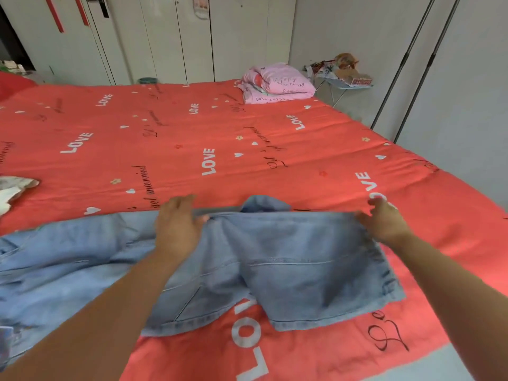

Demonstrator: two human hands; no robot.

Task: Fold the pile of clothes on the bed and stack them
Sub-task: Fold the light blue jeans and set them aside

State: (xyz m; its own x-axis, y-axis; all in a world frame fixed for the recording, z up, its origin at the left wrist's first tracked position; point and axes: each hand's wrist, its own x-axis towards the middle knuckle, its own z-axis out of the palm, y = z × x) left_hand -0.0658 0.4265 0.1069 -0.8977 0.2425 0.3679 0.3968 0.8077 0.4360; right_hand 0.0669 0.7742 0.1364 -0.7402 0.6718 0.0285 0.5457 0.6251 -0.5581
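Lt-blue denim garment (pixel 275 265) spread flat across near edge of red bed (pixel 165 160), rt part doubled over w/ a hem toward the viewer. L hand (pixel 177 226) laid on its far edge about mid-way, fingers near straight & reaching past onto the cover, thumb on the cloth; R hand (pixel 384 221) pinching far rt corner, fingers curled, pic blurry there. Pink folded quilt (pixel 277 83) at far corner, pale crumpled cloth (pixel 13 188) at left edge, both well apart from denim.
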